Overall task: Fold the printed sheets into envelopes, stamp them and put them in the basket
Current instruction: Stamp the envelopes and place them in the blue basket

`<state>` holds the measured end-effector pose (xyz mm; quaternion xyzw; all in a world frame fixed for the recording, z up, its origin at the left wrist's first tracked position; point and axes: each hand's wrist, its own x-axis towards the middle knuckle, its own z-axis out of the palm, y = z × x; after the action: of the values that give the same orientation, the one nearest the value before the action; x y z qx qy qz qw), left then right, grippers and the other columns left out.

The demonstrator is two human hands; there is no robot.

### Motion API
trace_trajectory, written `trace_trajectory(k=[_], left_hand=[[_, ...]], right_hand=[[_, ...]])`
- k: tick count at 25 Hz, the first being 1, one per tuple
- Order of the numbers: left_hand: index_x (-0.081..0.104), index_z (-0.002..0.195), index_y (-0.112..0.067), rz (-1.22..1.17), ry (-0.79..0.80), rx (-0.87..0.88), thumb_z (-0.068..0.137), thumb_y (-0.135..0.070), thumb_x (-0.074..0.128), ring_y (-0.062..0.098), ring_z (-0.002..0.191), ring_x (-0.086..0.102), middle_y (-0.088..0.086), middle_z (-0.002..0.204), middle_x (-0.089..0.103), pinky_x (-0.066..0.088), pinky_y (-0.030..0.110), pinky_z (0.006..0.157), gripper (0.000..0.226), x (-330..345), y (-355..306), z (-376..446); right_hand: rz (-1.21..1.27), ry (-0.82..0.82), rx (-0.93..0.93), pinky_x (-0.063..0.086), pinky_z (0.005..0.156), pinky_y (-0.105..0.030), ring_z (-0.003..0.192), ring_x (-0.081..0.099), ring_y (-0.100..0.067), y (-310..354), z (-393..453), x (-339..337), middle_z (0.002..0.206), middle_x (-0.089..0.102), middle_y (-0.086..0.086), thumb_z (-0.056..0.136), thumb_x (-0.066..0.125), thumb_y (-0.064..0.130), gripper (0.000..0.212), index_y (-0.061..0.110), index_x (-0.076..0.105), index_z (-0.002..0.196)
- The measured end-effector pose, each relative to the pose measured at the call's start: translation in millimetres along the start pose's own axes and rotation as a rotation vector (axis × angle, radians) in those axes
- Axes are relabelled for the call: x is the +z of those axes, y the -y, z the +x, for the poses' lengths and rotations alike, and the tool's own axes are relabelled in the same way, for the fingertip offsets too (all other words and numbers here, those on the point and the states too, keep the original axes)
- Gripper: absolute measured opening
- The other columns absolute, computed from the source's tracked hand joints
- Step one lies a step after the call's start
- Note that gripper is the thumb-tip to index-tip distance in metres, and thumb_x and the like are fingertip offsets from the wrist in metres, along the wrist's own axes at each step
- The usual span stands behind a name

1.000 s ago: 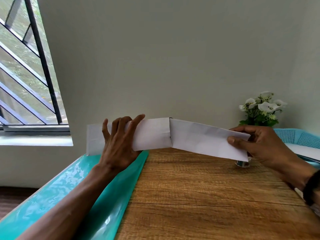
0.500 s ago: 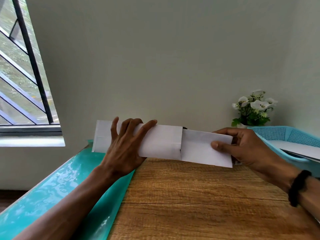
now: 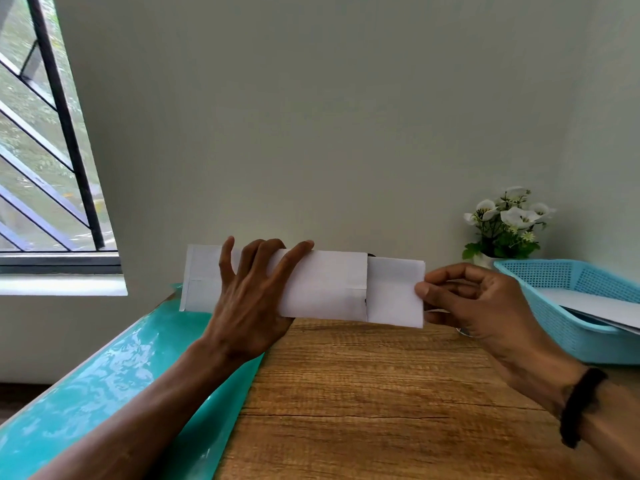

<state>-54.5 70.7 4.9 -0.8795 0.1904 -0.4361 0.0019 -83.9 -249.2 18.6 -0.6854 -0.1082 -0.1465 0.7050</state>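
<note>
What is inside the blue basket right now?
The basket holds at least one flat white sheet that sticks out past its right side. Its near wall hides the bottom, so anything under that sheet cannot be seen.

Desk (image 3: 381,393) across the lower frame, mat (image 3: 104,386) along its left edge; folded sheet (image 3: 325,285) held mid-frame above the desk, between left hand (image 3: 249,299) and right hand (image 3: 485,306); basket (image 3: 568,306) at right edge with paper (image 3: 595,303) inside, flowers (image 3: 509,223) behind it; window (image 3: 41,150) upper left.
</note>
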Motion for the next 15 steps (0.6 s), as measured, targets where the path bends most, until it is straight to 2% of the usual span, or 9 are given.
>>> trace_trajectory(k=[3,5,7,9,10,11,13,15], left_hand=[[0.035,0.158,-0.027,0.007,-0.005,0.032,0.071,-0.060,0.069,0.033,0.137,0.039,0.011,0.139,0.048,0.008,0.071,0.121,0.099,-1.3,-10.4,2.3],[0.033,0.159,-0.028,0.009,-0.003,0.034,0.070,-0.059,0.073,0.034,0.138,0.040,0.011,0.140,0.048,0.007,0.071,0.122,0.102,-1.3,-13.5,2.3],[0.032,0.159,-0.029,0.014,0.003,0.034,0.070,-0.060,0.073,0.034,0.138,0.040,0.010,0.141,0.048,0.007,0.071,0.122,0.103,-0.9,-15.5,1.4],[0.031,0.159,-0.029,0.013,0.002,0.038,0.071,-0.063,0.070,0.034,0.139,0.040,0.011,0.141,0.048,0.007,0.072,0.121,0.102,-1.0,-16.7,1.7],[0.031,0.159,-0.029,0.013,0.001,0.040,0.072,-0.064,0.067,0.035,0.138,0.040,0.011,0.141,0.048,0.007,0.072,0.121,0.101,-1.8,-17.5,1.7],[0.030,0.159,-0.029,0.012,-0.002,0.041,0.073,-0.065,0.065,0.035,0.138,0.040,0.012,0.142,0.048,0.008,0.073,0.121,0.100,-2.9,-19.4,2.1],[0.031,0.159,-0.029,0.005,-0.013,0.049,0.074,-0.066,0.062,0.035,0.138,0.040,0.011,0.141,0.048,0.009,0.074,0.120,0.098,-5.4,-25.2,2.8],[0.033,0.158,-0.029,-0.002,-0.034,0.055,0.075,-0.063,0.066,0.034,0.138,0.040,0.011,0.141,0.049,0.008,0.073,0.120,0.096,-8.6,-33.2,3.9]], right_hand=[[-0.079,0.069,-0.052,0.062,0.068,-0.024,0.088,0.078,-0.021,1.7,-10.7,9.8,0.096,0.083,0.002,0.084,0.082,0.017,0.017,0.019,0.080,0.100],[-0.206,0.094,-0.110,0.060,0.075,-0.020,0.098,0.075,-0.007,1.8,-15.5,15.6,0.109,0.079,0.013,0.084,0.080,0.031,0.019,0.033,0.081,0.104],[-0.362,0.121,-0.178,0.055,0.085,-0.014,0.118,0.060,0.011,0.0,-16.7,19.6,0.133,0.064,0.022,0.078,0.077,0.052,0.030,0.044,0.079,0.107],[-0.397,0.197,-0.188,0.050,0.074,-0.001,0.117,0.047,0.030,-0.4,-18.1,21.8,0.146,0.049,0.025,0.072,0.075,0.061,0.044,0.047,0.076,0.114],[-0.382,0.242,-0.176,0.050,0.074,-0.002,0.115,0.045,0.033,-0.8,-18.7,22.5,0.151,0.043,0.026,0.071,0.076,0.064,0.050,0.047,0.074,0.118],[-0.373,0.283,-0.169,0.052,0.079,-0.006,0.119,0.047,0.029,-1.6,-18.8,22.4,0.154,0.039,0.027,0.069,0.077,0.067,0.055,0.048,0.072,0.120],[-0.368,0.350,-0.166,0.054,0.094,-0.018,0.129,0.053,0.011,-3.2,-20.7,23.1,0.157,0.032,0.035,0.063,0.080,0.076,0.068,0.051,0.068,0.125],[-0.379,0.386,-0.155,0.053,0.097,-0.018,0.131,0.051,0.009,-4.8,-22.9,26.1,0.150,0.031,0.046,0.054,0.078,0.085,0.077,0.057,0.065,0.124]])
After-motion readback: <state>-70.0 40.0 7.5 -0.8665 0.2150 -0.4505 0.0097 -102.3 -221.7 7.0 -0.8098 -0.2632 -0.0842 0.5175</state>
